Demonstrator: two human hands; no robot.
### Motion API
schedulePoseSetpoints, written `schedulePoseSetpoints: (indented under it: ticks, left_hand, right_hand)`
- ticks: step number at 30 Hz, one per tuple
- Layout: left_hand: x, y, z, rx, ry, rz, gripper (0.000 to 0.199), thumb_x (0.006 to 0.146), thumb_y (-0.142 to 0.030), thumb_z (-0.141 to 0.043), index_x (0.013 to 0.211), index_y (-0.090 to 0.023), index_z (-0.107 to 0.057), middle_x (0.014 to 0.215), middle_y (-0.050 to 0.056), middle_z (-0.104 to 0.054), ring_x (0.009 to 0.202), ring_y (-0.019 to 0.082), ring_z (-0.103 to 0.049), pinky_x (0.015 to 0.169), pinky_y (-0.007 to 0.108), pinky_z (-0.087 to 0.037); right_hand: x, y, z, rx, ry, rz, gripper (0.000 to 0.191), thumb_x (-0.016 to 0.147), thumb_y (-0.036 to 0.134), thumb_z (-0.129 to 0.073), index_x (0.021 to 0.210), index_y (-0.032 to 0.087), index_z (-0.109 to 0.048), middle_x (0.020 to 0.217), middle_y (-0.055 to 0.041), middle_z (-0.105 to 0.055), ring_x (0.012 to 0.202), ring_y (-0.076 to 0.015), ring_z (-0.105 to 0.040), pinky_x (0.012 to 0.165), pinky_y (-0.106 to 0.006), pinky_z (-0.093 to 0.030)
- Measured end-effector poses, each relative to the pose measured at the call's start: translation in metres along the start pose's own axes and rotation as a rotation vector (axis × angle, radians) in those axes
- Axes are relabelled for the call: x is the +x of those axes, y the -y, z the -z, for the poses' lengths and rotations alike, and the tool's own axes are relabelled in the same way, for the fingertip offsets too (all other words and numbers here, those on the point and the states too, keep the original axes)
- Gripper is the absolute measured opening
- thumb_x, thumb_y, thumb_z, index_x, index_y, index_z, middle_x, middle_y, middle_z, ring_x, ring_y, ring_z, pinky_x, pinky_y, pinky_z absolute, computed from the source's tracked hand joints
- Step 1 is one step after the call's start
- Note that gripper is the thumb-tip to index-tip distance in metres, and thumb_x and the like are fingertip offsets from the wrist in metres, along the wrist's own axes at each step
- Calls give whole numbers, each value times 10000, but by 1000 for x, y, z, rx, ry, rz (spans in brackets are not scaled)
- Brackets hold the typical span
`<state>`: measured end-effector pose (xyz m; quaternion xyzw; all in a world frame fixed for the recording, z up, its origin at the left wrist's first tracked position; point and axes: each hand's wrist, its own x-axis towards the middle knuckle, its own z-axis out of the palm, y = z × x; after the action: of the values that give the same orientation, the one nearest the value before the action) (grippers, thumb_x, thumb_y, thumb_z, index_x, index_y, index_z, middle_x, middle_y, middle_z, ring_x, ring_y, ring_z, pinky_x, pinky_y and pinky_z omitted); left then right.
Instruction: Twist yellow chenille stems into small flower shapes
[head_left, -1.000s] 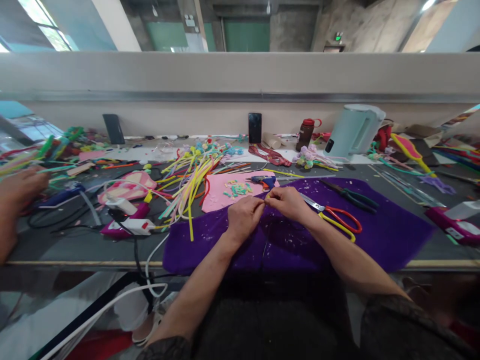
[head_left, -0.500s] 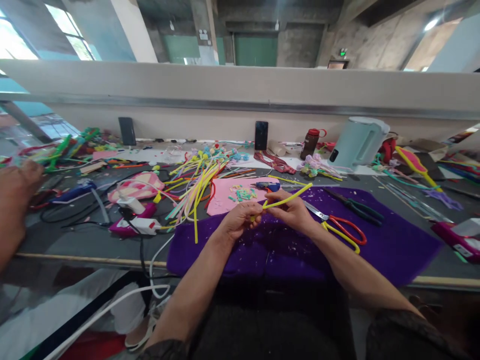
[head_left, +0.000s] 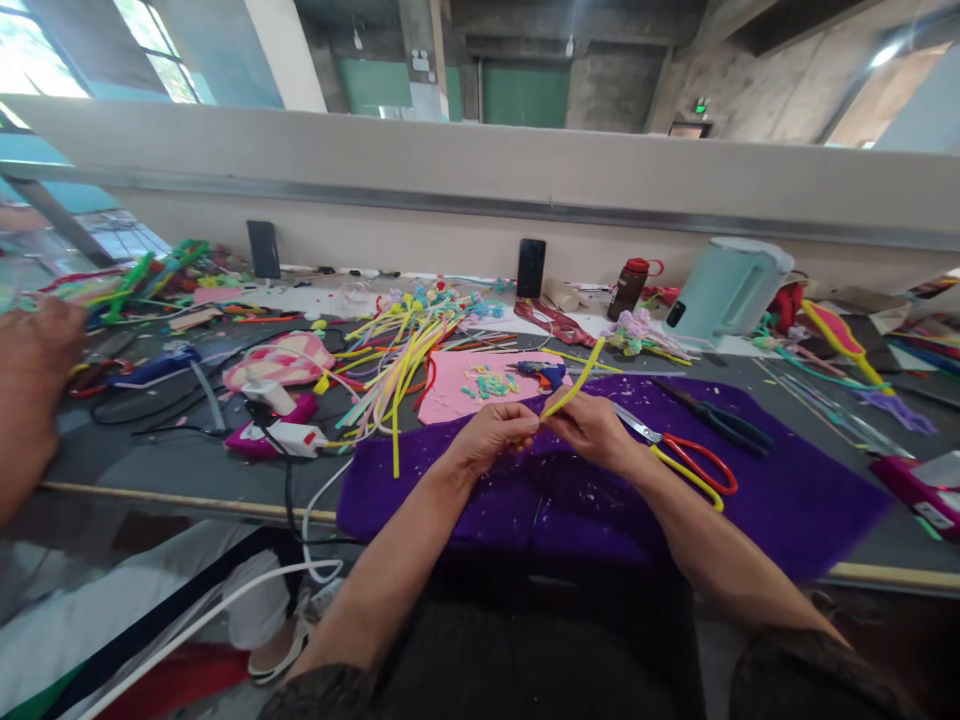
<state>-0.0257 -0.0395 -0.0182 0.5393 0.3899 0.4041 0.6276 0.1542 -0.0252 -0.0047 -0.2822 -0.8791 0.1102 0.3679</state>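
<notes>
A yellow pipe cleaner (head_left: pixel 581 383) rises from between my two hands, its free end pointing up and right. My right hand (head_left: pixel 589 428) is pinched on its lower part. Close beside it, my left hand (head_left: pixel 499 437) has its fingers closed at the pipe cleaner's lower end, which they mostly hide. Both hands are over a purple cloth (head_left: pixel 780 490). Scissors with red and yellow handles (head_left: pixel 697 460) lie right of my right hand. Beyond the hands, a pink sheet (head_left: pixel 442 390) bears small pastel pieces (head_left: pixel 491 383), with a blue glue gun (head_left: pixel 544 373) at its right.
Another person's hand (head_left: pixel 37 390) is at the far left. Pliers (head_left: pixel 724 420) lie on the cloth. Power strips (head_left: pixel 274 437), cables and bundled pipe cleaners (head_left: pixel 405 370) are to the left. A kettle (head_left: pixel 731 290), a bottle (head_left: pixel 628 288) and a phone (head_left: pixel 531 268) stand behind.
The yellow pipe cleaner now points more steeply upward. My hands have shifted slightly right in the picture, and the whole view has moved a little.
</notes>
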Motion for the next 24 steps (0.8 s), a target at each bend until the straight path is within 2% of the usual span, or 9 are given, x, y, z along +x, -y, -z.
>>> schedulePoseSetpoints:
  ticks: [3, 6, 9, 11, 14, 17, 20, 24]
  left_hand:
    - [1, 2, -5, 233, -152, -195, 218, 699, -358, -588, 676, -141, -580, 556, -14, -524, 501, 80, -452, 498, 206, -331]
    - [0, 3, -10, 636, -348, -431, 195, 758, -338, -526, 722, -169, -616, 683, 21, -592, 661, 129, -519, 642, 245, -382]
    - [-2, 6, -13, 979, -475, -588, 203, 799, -306, -473, 783, -193, -641, 767, 57, -614, 795, 167, -533, 760, 282, -366]
    - [-2, 7, -13, 1076, -499, -625, 214, 807, -300, -461, 801, -197, -648, 769, 69, -614, 813, 176, -533, 776, 292, -360]
    - [0, 7, -11, 1003, -456, -577, 213, 801, -312, -470, 814, -203, -653, 791, 61, -630, 802, 169, -542, 763, 283, -373]
    - [2, 4, -6, 715, -332, -422, 230, 788, -338, -480, 830, -190, -650, 779, 36, -645, 733, 149, -561, 694, 257, -405]
    - [4, 2, -3, 466, -225, -254, 243, 728, -353, -547, 821, -155, -652, 686, 15, -632, 618, 129, -550, 591, 233, -412]
    - [5, 1, -1, 285, -209, -170, 221, 664, -346, -612, 724, -135, -636, 597, 0, -584, 537, 96, -509, 528, 209, -388]
  right_hand:
    - [1, 5, -6, 10, -107, -148, 141, 792, 248, -482, 723, 160, -568, 688, -28, -562, 611, -116, -500, 574, -227, -381]
    - [5, 6, -17, 117, -208, -347, 182, 767, 284, -496, 643, 158, -538, 602, -3, -530, 556, -105, -469, 528, -220, -353]
    - [7, 3, -25, 352, -201, -542, 240, 748, 343, -497, 587, 165, -482, 492, 32, -457, 456, -84, -404, 444, -206, -310]
    - [8, 0, -26, 513, -160, -625, 265, 728, 377, -507, 575, 168, -453, 449, 49, -421, 405, -71, -366, 403, -198, -281]
    - [8, -5, -23, 571, -136, -647, 255, 693, 377, -534, 577, 161, -464, 442, 54, -417, 387, -61, -349, 381, -189, -255]
    - [6, -9, -21, 489, -141, -611, 228, 683, 345, -536, 569, 152, -492, 451, 50, -435, 401, -61, -363, 395, -187, -266]
    - [5, -10, -20, 444, -111, -593, 224, 693, 341, -533, 583, 146, -518, 452, 47, -449, 403, -67, -388, 404, -189, -282]
    - [4, -7, -12, 326, -59, -513, 267, 746, 380, -510, 632, 143, -559, 475, 32, -486, 427, -81, -434, 429, -200, -322]
